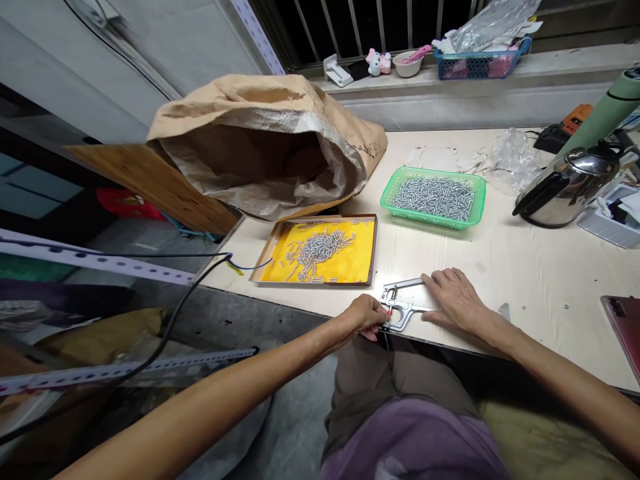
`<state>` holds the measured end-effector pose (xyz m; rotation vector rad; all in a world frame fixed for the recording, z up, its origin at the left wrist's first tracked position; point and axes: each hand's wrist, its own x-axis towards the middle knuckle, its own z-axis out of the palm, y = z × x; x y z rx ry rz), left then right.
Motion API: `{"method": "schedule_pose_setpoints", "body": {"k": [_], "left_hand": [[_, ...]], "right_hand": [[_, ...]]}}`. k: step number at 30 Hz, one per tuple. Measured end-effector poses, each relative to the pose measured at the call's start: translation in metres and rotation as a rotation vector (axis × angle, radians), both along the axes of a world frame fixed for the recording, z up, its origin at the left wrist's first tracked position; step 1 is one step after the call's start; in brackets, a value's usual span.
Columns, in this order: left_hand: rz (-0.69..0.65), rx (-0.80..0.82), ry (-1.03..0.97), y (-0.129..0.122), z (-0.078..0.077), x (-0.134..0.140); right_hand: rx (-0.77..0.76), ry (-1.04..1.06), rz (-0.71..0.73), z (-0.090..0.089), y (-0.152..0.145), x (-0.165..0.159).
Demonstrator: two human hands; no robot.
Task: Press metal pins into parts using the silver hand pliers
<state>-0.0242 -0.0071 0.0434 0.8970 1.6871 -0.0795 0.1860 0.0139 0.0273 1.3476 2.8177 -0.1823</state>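
One tool, two hands, two loads of metal pins

Two hands work at one silver hand tool (408,311) at the front edge of one pale table (535,260), just right of the frame's centre and below it. The left hand (367,315) pinches the tool's left end, beside one small red part; whether a separate piece also sits between its fingertips, I cannot tell. The right hand (454,300) grasps the tool's two handles in a wide, loose hold, and the handles stand spread apart.

Two batches of small metal pins lie close by, each too many to count. One is heaped and scattered in one shallow tray (361,270) with a yellow bottom, left of the centre; the other fills one green basket (483,200), right of the centre and higher up. Behind the tray, in the upper middle, one brown paper sack (300,97) lies with its mouth open.

At the right of the frame are one steel kettle (555,193), one green flask (600,110) and, at the edge, one dark red phone (625,327). Along the sill at the top stand one blue basket (475,67) and one pale bowl (407,69) holding one pink utensil (420,53).
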Motion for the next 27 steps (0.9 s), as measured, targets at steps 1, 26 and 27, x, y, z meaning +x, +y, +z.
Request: {"method": "schedule_pose_setpoints", "body": {"k": [1,26,27], "left_hand": [[0.008,-0.003,-0.001,0.0,0.001,0.001],[-0.924,0.886,0.318,0.022,-0.014,0.042],[-0.91,0.87,0.342,0.023,-0.013,0.043]], "right_hand": [[0.003,0.01,-0.004,0.001,-0.001,0.0],[-0.116,-0.025,-0.094,0.014,0.004,-0.008],[-0.106,-0.046,-0.088,0.015,0.006,-0.009]]}}
